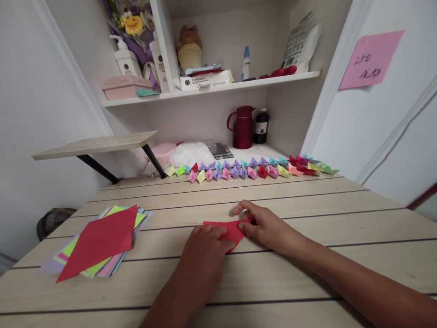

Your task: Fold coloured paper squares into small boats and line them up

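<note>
A partly folded red paper (233, 231) lies flat on the pale wooden table (307, 214), in the middle near me. My left hand (204, 253) rests on its left part, fingers curled and pressing it down. My right hand (262, 224) lies on its right edge, fingertips pinching a fold against the table. To the left sits a stack of coloured paper sheets (99, 243) with a red sheet on top.
Two rows of small folded paper boats (252, 169) in several colours run along the table's far edge. Behind them stand a dark red jug (243, 127), a dark bottle (261, 126) and a white plastic bag (191, 154). A wooden shelf board (97, 145) juts out at left.
</note>
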Available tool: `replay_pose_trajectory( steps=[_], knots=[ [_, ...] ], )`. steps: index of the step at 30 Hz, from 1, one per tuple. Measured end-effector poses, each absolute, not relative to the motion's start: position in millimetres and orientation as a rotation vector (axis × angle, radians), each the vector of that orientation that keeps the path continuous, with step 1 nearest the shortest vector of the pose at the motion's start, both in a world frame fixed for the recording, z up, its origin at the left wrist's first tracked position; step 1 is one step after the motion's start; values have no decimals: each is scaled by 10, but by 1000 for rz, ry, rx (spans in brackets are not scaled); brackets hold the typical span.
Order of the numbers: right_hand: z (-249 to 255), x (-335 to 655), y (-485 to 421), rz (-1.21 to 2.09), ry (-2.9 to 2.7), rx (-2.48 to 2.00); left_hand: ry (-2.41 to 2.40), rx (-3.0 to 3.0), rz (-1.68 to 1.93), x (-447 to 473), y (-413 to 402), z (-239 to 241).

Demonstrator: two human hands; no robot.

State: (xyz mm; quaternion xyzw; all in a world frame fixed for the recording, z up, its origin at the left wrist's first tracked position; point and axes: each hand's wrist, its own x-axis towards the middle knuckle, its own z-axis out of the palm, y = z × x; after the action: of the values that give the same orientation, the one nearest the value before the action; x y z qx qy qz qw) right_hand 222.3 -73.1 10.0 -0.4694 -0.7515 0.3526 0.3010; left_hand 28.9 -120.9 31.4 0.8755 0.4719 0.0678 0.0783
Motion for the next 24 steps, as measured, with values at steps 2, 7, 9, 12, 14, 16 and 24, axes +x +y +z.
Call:
replay_pose_trajectory(
  steps=[2, 7, 9, 12, 14, 16, 24],
  knots=[
    [85, 2199, -723, 1097, -1872, -1181, 1453, 2610, 321, 310, -1200, 319],
    [88, 2149, -716, 1444, -1468, -977, 1539, 2655, 781, 322, -1178, 287],
    [126, 2136, -730, 1471, -1380, -949, 1547, 2719, 960, 316, -1175, 267],
    [192, 2118, -762, 1477, -1309, -940, 1542, 2814, 1124, 320, -1190, 253],
    [221, 2106, -786, 1489, -1285, -932, 1564, 2829, 1172, 338, -1215, 260],
    [236, 2093, -811, 1502, -1265, -918, 1604, 2797, 1242, 362, -1246, 277],
    [293, 2074, -904, 1529, -1202, -901, 1548, 2617, 1629, 418, -1298, 282]
  ],
)
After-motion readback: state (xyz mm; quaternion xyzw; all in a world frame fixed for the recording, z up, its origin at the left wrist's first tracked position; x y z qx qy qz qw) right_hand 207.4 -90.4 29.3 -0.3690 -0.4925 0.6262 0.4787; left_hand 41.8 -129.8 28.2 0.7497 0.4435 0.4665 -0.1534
